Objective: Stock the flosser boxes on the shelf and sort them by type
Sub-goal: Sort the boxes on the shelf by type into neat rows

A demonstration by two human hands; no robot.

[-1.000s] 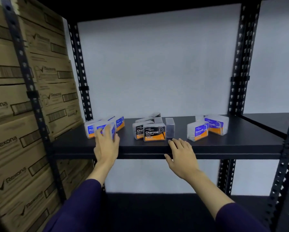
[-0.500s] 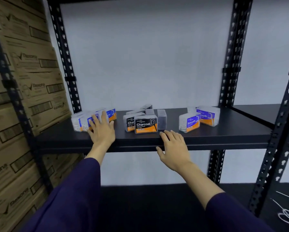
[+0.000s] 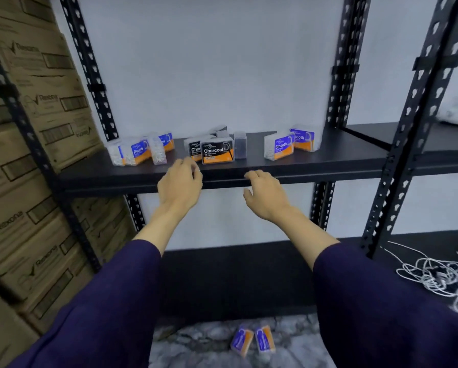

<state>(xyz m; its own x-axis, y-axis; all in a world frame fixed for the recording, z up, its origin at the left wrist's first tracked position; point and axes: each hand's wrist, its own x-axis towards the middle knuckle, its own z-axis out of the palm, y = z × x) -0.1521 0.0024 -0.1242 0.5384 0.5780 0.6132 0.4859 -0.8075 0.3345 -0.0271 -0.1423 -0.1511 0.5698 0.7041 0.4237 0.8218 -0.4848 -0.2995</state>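
- Risk: the two boxes on the floor (image 3: 253, 342), far below both hands, could be left unstocked or trodden on if overlooked.
- Risk: the upright clear box (image 3: 157, 150) could be toppled by a careless reach.
- Round boxes (image 3: 137, 153): white, blue-and-orange labels, beyond and left of the left hand (image 3: 180, 185).
- Charcoal boxes (image 3: 217, 153): black labels, just beyond both hands.
- Smooth boxes (image 3: 282, 147): beyond the right hand (image 3: 266, 196), to its right.
- Fingers: loosely curled, nothing held, at the shelf (image 3: 116, 176) edge.

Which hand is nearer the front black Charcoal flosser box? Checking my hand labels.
Left. The left hand hovers just below-left of the front black Charcoal flosser box; the right hand sits farther, lower-right.
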